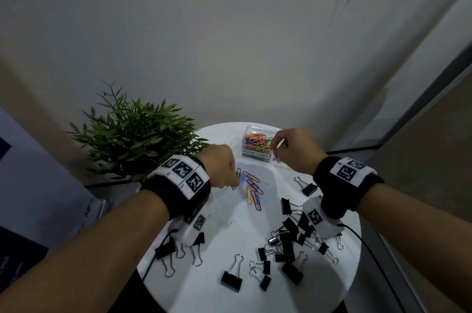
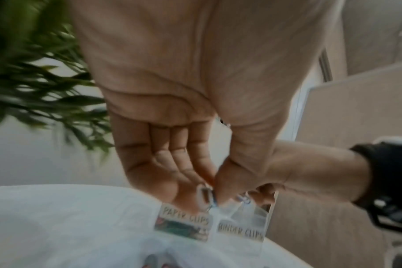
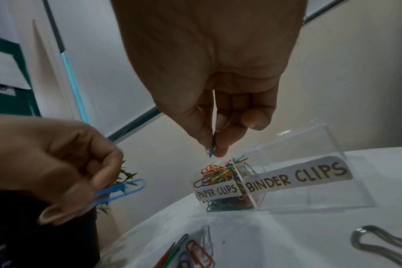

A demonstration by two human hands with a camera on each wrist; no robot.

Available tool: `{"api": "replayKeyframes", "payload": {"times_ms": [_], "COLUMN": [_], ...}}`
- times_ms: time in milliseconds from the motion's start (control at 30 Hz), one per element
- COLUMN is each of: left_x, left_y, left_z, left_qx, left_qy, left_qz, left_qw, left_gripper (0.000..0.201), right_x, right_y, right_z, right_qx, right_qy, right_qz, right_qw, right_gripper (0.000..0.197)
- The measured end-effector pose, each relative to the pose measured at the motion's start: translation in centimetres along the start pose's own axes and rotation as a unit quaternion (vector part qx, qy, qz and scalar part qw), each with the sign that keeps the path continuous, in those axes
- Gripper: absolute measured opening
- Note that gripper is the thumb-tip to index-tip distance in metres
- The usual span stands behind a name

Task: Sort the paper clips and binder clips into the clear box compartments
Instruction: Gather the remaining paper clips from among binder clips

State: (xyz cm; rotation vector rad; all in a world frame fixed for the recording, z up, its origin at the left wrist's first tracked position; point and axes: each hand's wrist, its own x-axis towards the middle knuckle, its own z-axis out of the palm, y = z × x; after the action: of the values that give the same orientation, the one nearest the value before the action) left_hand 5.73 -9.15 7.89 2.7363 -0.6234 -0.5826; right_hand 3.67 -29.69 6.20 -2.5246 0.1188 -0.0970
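Observation:
The clear box (image 1: 256, 145) stands at the table's far side, labelled PAPER CLIPS (image 3: 217, 193) and BINDER CLIPS (image 3: 296, 178). Its left compartment is full of coloured paper clips (image 3: 220, 174). My right hand (image 1: 275, 152) hovers over the box and pinches a small blue paper clip (image 3: 211, 152) between thumb and forefinger. My left hand (image 1: 233, 176), lower and to the left, pinches another blue paper clip (image 3: 121, 189) just above the table. Several loose paper clips (image 1: 252, 190) lie between the hands. Black binder clips (image 1: 287, 238) are scattered across the near half.
The round white table (image 1: 224, 223) has a green plant (image 1: 132, 133) at its left edge and a wall behind. Single binder clips lie at the front (image 1: 231, 279) and near my right wrist (image 1: 307, 187). Cables run off both wrist cameras.

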Motion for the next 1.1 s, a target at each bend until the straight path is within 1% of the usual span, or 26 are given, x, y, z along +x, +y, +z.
{"api": "replayKeyframes", "payload": {"times_ms": [67,133,200,300,367,533,600,667,800,867,900,967,1033,1100], "left_x": [0.8,2.3,4.0,6.5,7.7,9.2,9.1,8.7,6.6,4.8,3.9,2.5,1.7,1.2], "left_y": [1.3,2.6,3.7,4.6,4.9,4.4,4.2,3.7,2.0,1.1,0.7,0.2,-0.1,-0.3], "left_z": [-1.1,-2.0,-2.4,-2.3,-1.7,0.0,0.3,0.1,0.2,1.4,2.3,3.8,4.9,5.7], "left_qx": [-0.047,-0.080,-0.105,-0.122,-0.122,-0.098,-0.098,-0.109,-0.126,-0.112,-0.087,-0.001,0.086,0.142], "left_qy": [0.055,0.119,0.168,0.216,0.224,0.193,0.189,0.192,0.215,0.183,0.155,0.108,0.074,0.045], "left_qz": [0.010,0.015,0.011,-0.004,-0.006,-0.010,-0.004,-0.003,0.013,0.019,0.019,0.011,0.005,0.010], "left_qw": [0.997,0.989,0.980,0.969,0.967,0.976,0.977,0.975,0.968,0.977,0.984,0.994,0.994,0.989], "left_gripper": [0.010,0.012,0.013,0.012,0.013,0.016,0.017,0.016,0.023,0.018,0.016,0.018,0.023,0.027], "right_x": [0.8,1.6,2.5,3.5,4.1,5.1,5.0,4.9,3.3,1.6,0.7,-0.8,-1.7,-2.1], "right_y": [-0.2,-0.3,-0.4,-0.6,-0.7,-0.6,-0.6,-0.4,0.3,0.5,0.5,0.6,0.6,0.5], "right_z": [-0.1,-0.3,-0.3,-0.1,0.3,1.4,1.5,1.4,0.7,0.8,1.1,2.1,3.3,4.2], "right_qx": [0.007,0.014,0.033,0.052,0.040,0.002,-0.007,-0.009,-0.012,-0.034,-0.049,-0.089,-0.122,-0.152], "right_qy": [0.013,0.022,0.030,0.040,0.042,0.015,0.004,0.007,0.040,0.032,0.013,-0.044,-0.089,-0.117], "right_qz": [0.020,0.037,0.048,0.063,0.075,0.096,0.088,0.073,0.036,-0.006,-0.028,-0.050,-0.042,-0.032], "right_qw": [1.000,0.999,0.998,0.996,0.995,0.995,0.996,0.997,0.998,0.999,0.998,0.994,0.988,0.981], "right_gripper": [0.020,0.018,0.016,0.013,0.014,0.018,0.018,0.017,0.021,0.020,0.021,0.023,0.025,0.027]}}
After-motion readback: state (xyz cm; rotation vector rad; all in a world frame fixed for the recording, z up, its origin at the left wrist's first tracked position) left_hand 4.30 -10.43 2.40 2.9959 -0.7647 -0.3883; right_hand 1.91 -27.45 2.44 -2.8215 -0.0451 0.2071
